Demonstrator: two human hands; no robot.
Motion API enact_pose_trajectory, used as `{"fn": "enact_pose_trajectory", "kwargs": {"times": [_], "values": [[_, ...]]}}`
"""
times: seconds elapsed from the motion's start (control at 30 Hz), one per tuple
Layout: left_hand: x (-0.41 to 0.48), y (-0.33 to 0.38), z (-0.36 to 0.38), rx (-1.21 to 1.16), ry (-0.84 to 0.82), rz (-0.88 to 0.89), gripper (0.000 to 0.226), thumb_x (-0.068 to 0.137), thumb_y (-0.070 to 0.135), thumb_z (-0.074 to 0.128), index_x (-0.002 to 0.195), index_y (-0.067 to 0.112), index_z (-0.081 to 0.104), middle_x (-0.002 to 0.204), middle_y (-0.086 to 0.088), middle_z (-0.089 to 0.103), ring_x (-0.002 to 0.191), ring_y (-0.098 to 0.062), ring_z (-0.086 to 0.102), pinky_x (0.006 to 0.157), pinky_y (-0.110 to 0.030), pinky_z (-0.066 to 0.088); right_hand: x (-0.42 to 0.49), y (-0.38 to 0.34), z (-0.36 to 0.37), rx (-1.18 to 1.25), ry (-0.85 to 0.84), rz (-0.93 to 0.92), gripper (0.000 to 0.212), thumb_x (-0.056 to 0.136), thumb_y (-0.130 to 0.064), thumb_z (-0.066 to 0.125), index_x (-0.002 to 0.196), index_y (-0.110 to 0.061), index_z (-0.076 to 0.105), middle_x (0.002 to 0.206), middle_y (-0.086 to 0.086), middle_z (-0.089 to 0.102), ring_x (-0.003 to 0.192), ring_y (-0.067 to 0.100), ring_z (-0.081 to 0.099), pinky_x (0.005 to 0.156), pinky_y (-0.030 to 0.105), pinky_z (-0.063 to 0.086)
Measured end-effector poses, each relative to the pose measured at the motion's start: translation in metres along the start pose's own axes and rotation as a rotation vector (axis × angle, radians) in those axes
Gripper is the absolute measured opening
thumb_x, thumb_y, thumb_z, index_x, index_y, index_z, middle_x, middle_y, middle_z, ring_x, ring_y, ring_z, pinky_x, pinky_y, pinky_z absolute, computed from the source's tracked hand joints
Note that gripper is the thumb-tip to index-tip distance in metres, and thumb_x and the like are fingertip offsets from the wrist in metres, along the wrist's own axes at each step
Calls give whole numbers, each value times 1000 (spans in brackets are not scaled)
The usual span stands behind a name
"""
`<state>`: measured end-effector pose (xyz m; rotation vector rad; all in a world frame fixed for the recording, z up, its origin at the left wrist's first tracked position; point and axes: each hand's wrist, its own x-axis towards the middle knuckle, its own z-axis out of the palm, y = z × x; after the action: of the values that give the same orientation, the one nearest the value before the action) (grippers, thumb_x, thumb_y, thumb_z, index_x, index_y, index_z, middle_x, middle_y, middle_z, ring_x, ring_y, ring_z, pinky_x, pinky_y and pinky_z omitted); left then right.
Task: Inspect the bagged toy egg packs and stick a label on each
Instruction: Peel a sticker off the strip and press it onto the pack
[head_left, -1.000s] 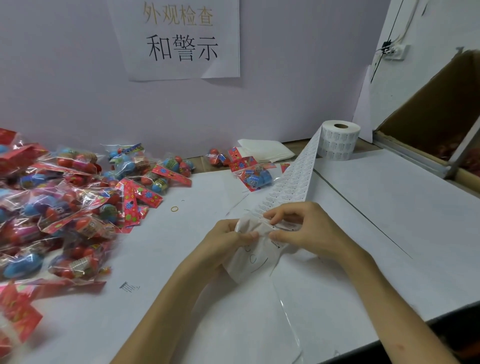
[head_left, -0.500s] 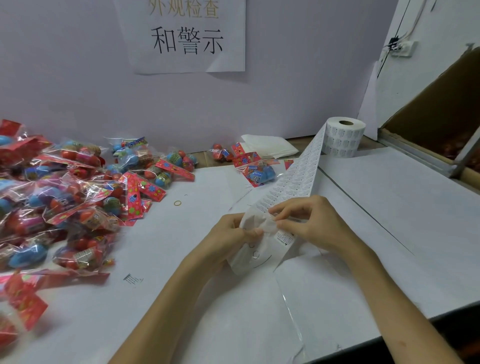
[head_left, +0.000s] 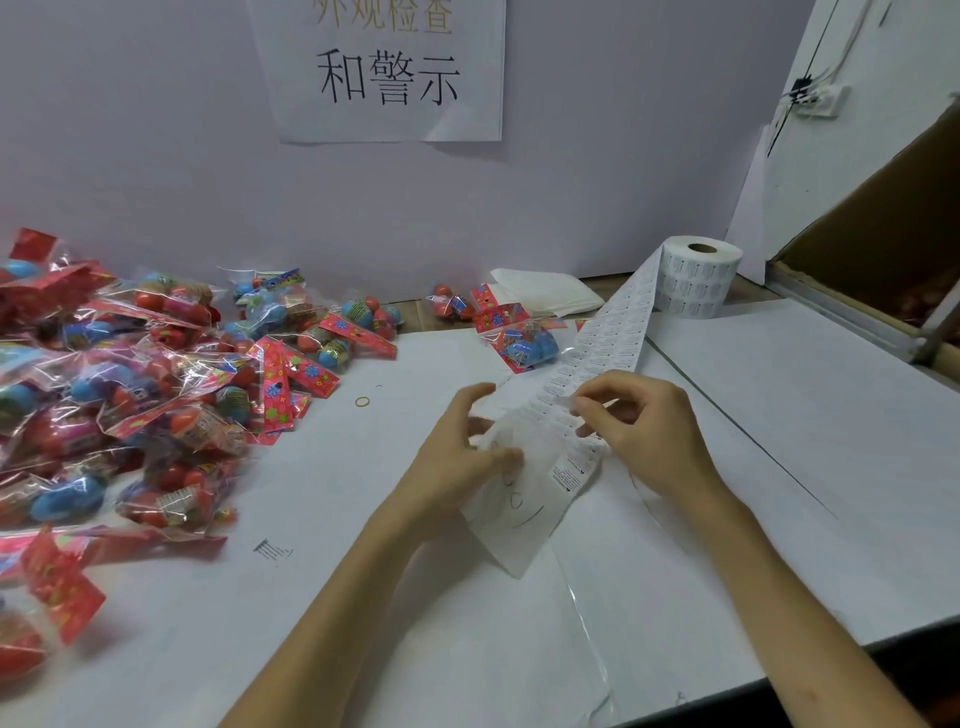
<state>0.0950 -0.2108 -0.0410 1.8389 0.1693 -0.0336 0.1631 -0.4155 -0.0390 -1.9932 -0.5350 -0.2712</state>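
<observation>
While my left hand (head_left: 457, 462) grips the loose end of the label strip (head_left: 597, 343), my right hand (head_left: 649, 431) pinches its edge between thumb and forefinger. The egg packs (head_left: 156, 374) lie heaped at left.

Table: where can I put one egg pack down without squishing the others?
The biggest bare patch of table lies right of the label strip, from the label roll to the near edge. Another lies between the pack pile and the left hand, holding only a rubber band. The far left is crowded.
</observation>
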Motion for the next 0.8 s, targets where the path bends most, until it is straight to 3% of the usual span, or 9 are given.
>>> {"fn": "enact_pose_trajectory", "kwargs": {"times": [0.1, 0.2, 0.37, 0.5, 0.63, 0.8], "values": [[1, 0, -2, 76, 172, 203, 22, 94, 25, 69, 113, 36, 70, 119, 17, 66, 93, -2, 65, 66, -9, 48, -3, -3, 4, 13, 66, -58, 6, 91, -10, 74, 88, -16, 75, 79, -8, 74, 63, 10, 73, 63, 23, 58], [0, 1, -3, 102, 156, 302, 17, 95, 23, 66, 96, 35, 78, 107, 22, 71, 93, 4, 63, 69, -8, 48, -5, -6, 6, 11, 109, -113, 3, 91, -11, 74, 91, -14, 76, 82, -9, 74, 62, 10, 72, 61, 23, 58], [-5, 4, 5, 77, -39, 320, 20, 99, 24, 64, 108, 31, 79, 101, 17, 76, 95, -6, 69, 82, -22, 55, -9, -10, 17, -3, 54, -206, 10, 89, -4, 75, 91, -14, 77, 88, -8, 74, 63, 14, 70, 61, 28, 57], [-3, 4, 6, 47, 4, 325, 19, 99, 20, 63, 109, 26, 78, 95, 18, 75, 80, -3, 68, 72, -14, 51, -9, -9, 20, -27, -40, -203, 18, 87, -8, 77, 102, -18, 77, 99, -11, 73, 72, 14, 69, 62, 30, 56], [-2, 1, 5, 81, 73, 360, 27, 98, 15, 61, 113, 32, 75, 97, 13, 76, 79, -7, 69, 74, -19, 55, -9, -8, 17, -8, -147, -189, 32, 86, -18, 79, 117, -23, 73, 112, -13, 70, 83, 13, 69, 64, 24, 55], [-1, -5, 5, 233, 95, 386, 29, 96, 16, 61, 105, 40, 73, 93, 14, 73, 78, -7, 66, 74, -25, 55, -5, -8, 12, 70, -63, -60, 17, 99, -19, 66, 111, -28, 73, 108, -16, 69, 81, 11, 69, 65, 21, 53]]}}
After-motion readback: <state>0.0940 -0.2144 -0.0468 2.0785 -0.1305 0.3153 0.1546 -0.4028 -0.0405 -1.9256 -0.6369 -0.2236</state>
